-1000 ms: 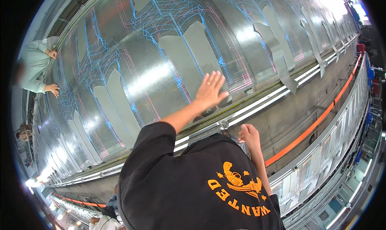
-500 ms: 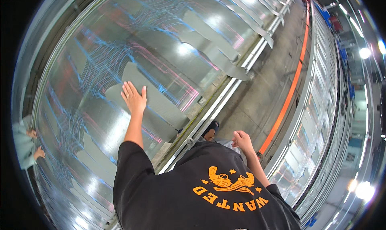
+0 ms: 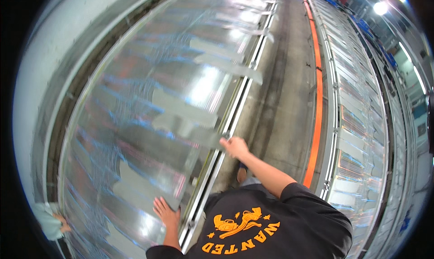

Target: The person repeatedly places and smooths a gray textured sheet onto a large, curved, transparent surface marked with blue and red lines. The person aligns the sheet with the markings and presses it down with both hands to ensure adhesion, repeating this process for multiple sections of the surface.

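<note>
Here, my right hand (image 3: 235,147) pinches the grey sheet (image 3: 199,135) at the table (image 3: 138,145) edge, presumably easiest to grip; left hand (image 3: 167,214), fingers apart.

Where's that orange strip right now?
In the head view, the orange strip runs right of centre between the left table and the right table, nearer the right one, to the right of the person's right hand.
</note>
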Demonstrator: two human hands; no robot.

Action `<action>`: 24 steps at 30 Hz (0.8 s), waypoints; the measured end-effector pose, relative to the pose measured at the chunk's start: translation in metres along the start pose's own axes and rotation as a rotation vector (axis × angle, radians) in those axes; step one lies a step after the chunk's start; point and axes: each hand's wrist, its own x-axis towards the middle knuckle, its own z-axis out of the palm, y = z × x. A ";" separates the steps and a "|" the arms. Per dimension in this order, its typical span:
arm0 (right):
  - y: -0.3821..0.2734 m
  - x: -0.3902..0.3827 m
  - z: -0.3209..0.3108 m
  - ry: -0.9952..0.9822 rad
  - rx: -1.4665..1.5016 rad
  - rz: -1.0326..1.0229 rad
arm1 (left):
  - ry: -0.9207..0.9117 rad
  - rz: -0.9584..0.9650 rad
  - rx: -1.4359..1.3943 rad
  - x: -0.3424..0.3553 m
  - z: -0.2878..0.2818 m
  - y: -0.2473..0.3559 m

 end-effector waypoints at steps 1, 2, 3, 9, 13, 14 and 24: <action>-0.039 -0.003 -0.002 -0.245 0.091 0.082 | -0.091 -0.099 0.037 -0.011 -0.011 -0.008; -0.032 0.008 -0.001 -0.285 0.167 0.044 | -0.187 -0.151 0.042 -0.006 -0.021 0.005; -0.024 0.020 0.002 -0.324 0.233 -0.004 | -0.288 -0.164 0.054 0.004 -0.033 0.015; -0.067 0.037 -0.032 -0.677 0.654 0.062 | -0.540 -0.408 -0.110 0.061 -0.110 0.093; -0.133 0.021 -0.046 -0.886 0.696 -0.038 | -0.262 -0.587 -1.485 0.097 -0.098 0.134; -0.140 0.025 -0.058 -0.883 0.702 -0.079 | -0.383 -0.590 -1.809 0.130 -0.086 0.161; -0.143 0.030 -0.126 -0.838 0.369 -0.115 | -0.420 -0.462 -2.494 0.375 -0.101 0.212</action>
